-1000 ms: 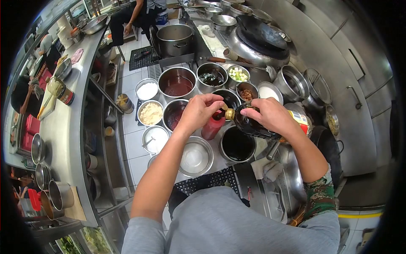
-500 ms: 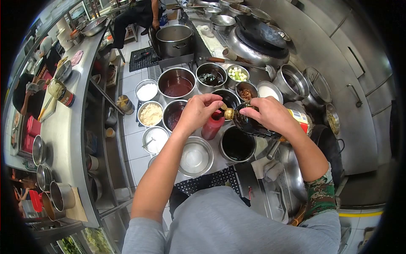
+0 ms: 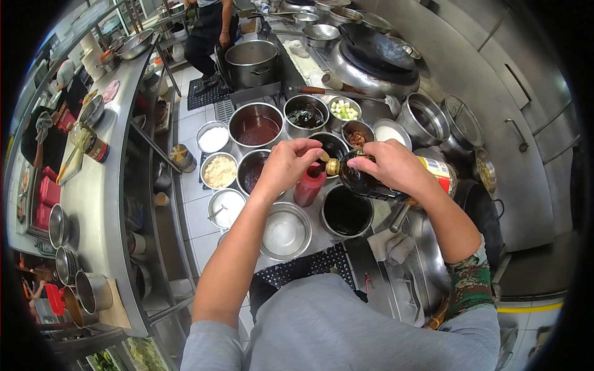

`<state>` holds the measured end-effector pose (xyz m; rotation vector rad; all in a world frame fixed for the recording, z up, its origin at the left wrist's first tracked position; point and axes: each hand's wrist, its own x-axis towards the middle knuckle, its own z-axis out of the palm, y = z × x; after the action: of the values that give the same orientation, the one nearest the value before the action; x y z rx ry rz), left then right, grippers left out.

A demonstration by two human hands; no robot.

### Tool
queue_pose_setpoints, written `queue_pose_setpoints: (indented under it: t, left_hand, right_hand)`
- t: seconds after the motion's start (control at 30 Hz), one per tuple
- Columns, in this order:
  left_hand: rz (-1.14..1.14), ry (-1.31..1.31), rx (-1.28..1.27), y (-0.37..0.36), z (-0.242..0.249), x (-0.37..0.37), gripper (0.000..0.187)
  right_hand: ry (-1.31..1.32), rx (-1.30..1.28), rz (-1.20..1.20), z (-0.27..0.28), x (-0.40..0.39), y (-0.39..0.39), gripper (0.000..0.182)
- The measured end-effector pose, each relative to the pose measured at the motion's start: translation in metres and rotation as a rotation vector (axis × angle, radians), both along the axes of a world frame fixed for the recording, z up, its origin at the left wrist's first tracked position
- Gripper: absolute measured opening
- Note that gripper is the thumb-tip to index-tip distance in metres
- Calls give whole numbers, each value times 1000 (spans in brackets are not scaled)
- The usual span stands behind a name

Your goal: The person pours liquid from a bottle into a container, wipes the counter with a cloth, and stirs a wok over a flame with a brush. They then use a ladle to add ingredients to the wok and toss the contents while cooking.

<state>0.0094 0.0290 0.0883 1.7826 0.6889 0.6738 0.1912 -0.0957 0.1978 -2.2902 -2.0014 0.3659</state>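
Note:
My right hand [image 3: 396, 167] is closed around a large dark bottle [image 3: 365, 181] with a gold neck and a red and yellow label, tilted on its side. Its mouth rests over the opening of a red squeeze bottle [image 3: 307, 188], which stands upright among the pots. My left hand [image 3: 291, 162] is beside that opening, thumb and fingers pinched near the gold neck; what they hold is too small to name. A pot of dark liquid [image 3: 347, 210] is below the bottle. An empty-looking metal bowl [image 3: 286, 230] lies nearer to me.
Pots of red sauce [image 3: 255, 127] and dark sauce [image 3: 306, 114], and bowls of white powder [image 3: 213, 138] and minced garlic [image 3: 219, 171], surround the hands. A wok [image 3: 377, 49] is beyond. A steel counter [image 3: 105, 185] runs along the left. Another person [image 3: 210, 37] stands behind a large pot.
The view has shifted slightly. The other person beyond the large pot has moved and stands more upright. My hands and the tilted bottle keep nearly the same pose.

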Motion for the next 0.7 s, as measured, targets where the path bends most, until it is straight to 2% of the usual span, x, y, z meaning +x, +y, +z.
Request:
queue_pose_setpoints:
  t: [0.7]
  left_hand:
    - [-14,-16,-18,1,-5,2,32]
  right_hand:
    - [-25,9,15,0,2,1,51]
